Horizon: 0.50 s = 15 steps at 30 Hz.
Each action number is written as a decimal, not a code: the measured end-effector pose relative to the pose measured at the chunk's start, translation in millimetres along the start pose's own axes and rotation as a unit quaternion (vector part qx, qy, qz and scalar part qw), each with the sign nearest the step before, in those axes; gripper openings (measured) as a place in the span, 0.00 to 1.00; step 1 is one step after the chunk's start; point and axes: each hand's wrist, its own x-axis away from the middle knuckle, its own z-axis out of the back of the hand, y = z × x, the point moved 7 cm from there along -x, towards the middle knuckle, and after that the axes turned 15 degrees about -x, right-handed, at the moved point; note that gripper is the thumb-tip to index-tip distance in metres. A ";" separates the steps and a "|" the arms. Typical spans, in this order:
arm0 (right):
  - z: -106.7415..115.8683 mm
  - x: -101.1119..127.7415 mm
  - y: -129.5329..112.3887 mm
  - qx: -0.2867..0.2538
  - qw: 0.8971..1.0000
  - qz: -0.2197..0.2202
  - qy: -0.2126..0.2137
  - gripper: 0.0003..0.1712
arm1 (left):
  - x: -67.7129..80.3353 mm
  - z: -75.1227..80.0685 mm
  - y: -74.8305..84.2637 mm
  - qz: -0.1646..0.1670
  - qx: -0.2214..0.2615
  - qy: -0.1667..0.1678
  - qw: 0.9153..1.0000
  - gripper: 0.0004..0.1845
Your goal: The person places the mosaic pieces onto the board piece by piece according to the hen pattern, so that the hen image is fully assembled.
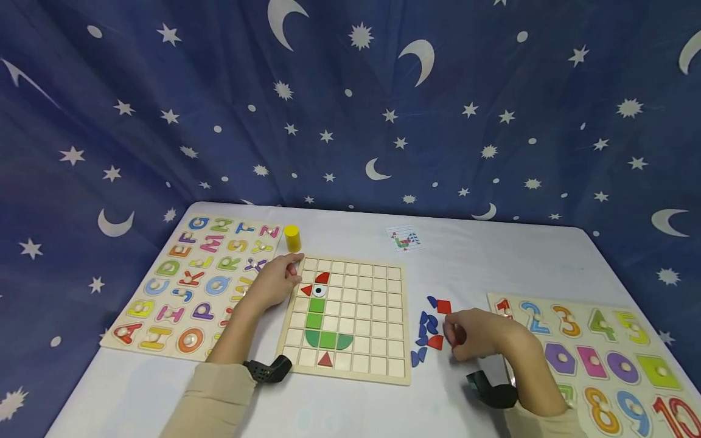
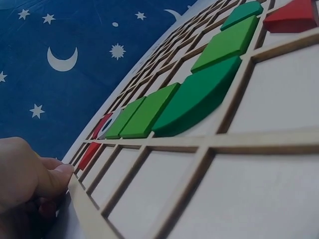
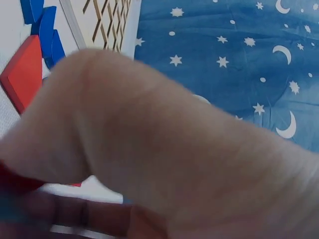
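A wooden grid board [image 1: 364,331] lies on the table, bearing green pieces [image 1: 314,320], red pieces [image 1: 325,359] and a white eye disc [image 1: 319,291]. At its upper left edge my left hand [image 1: 274,281] holds the frame, thumb on the rim in the left wrist view. To the right of the board, my right hand [image 1: 479,334] has its thumb and fingers together; a dark red piece [image 3: 17,181] shows between them in the right wrist view, mostly hidden. Beside that hand lie loose blue pieces [image 1: 423,328], a red square [image 1: 444,307] and a red quarter-round piece [image 1: 435,342].
An alphabet puzzle board [image 1: 181,267] lies to the left, a number puzzle board [image 1: 580,359] to the right. A yellow cylinder [image 1: 292,239] stands behind the grid board's corner. Farther back is a small picture card [image 1: 404,239]. A starry blue curtain [image 1: 350,109] hangs behind.
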 end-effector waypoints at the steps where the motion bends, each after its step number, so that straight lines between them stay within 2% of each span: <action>1: 1.0 0.4 -0.3 -0.005 1.000 0.006 0.002 0.13 | 0.2 -0.1 0.1 0.000 -0.001 0.001 1.000 0.27; 6: 6.9 -0.8 -4.2 -0.028 0.999 0.037 0.013 0.08 | -0.5 1.4 0.4 0.002 -0.004 0.002 1.000 0.27; 12: 12.3 -3.1 -9.1 -0.016 0.997 0.061 0.035 0.09 | -2.1 2.2 1.8 0.002 -0.003 -0.003 1.000 0.27; 15: 7.9 -3.1 -15.4 -0.018 0.996 0.080 0.043 0.11 | 0.2 0.3 0.5 0.001 -0.003 -0.009 1.000 0.27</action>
